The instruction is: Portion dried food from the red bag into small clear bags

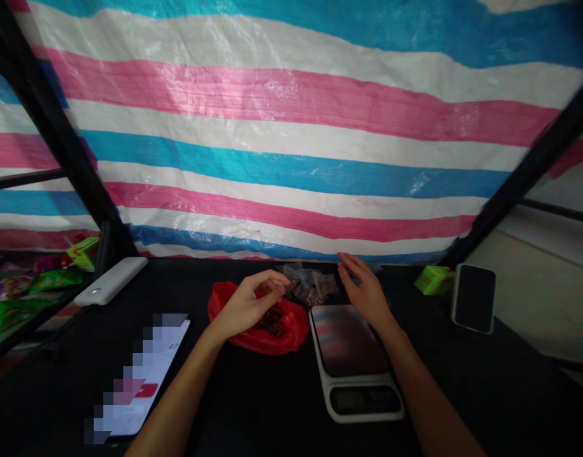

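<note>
The left hand (246,303) hovers over the open mouth of a red plastic bag (253,324). Its fingers are curled together, pinching something small and dark at the tips. The bag lies slumped beneath those fingers, its long axis running left to right and its opening turned up. Just beyond the fingertips lies a heap of small clear packets (310,285). The right hand (365,289) rests with fingers spread and empty at the heap's right edge, above the far end of a kitchen scale (353,355), whose long axis runs away from the person.
</note>
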Available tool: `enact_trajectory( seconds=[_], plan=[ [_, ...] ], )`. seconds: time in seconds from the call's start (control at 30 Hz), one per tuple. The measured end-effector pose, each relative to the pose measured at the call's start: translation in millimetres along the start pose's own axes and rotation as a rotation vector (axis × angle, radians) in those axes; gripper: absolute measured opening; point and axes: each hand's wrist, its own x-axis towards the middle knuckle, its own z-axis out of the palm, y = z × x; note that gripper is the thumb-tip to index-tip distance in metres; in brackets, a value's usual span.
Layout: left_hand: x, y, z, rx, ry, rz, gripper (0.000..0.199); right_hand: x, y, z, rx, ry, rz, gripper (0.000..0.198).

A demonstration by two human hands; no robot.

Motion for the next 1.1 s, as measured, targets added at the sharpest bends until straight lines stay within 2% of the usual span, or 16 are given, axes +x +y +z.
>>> enact_trajectory(
  seconds=[0.07,0.17,0.27,0.37,0.5,0.63,0.83,1.1],
  plan=[
    [0,-1,1,-0.022,-0.006,-0.006,0.022,0,2,-4,-0.036,-0.009,-0.027,0.044],
    [0,-2,3,-0.011,-0.013,-0.015,0.023,-4,15,-11,-0.304,-0.080,-0.043,0.038],
    [1,-3,5,0.000,-0.017,-0.022,0.023,-10,31,-17,-0.552,-0.129,0.049,0.039],
    [1,-3,5,0.011,-0.022,-0.022,0.023,-17,40,-19,-0.674,-0.232,0.155,0.049],
    [1,-4,5,0.026,-0.023,-0.020,0.023,-20,40,-16,-0.703,-0.325,0.206,0.056],
    [2,-5,5,0.032,-0.012,-0.023,0.023,-16,39,-13,-0.731,-0.318,0.186,0.058],
    [2,-4,5,0.052,-0.021,-0.013,0.021,-21,35,-12,-0.729,-0.423,0.179,0.057],
    [1,-3,6,0.063,-0.007,-0.021,0.022,-7,34,-5,-0.745,-0.330,0.173,0.057]
  ],
)
